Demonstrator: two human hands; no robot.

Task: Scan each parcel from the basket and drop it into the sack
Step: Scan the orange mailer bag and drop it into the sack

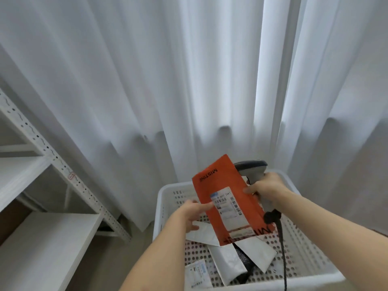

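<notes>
White basket [165,198] holds several soft mailers. Orange mailer [225,198] is raised above it, label up: judged light, limp, slick, best pinched at an edge. Left hand [192,215] pinches its left edge; right hand [269,190] grips scanner [253,168], thumb touching mailer.

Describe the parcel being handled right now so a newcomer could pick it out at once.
Start at the white perforated basket below the white curtain. Above it, the left hand pinches an orange parcel beside the scanner in the right hand. It alone is orange, printed MISTINE; the parcels below are white.
</notes>
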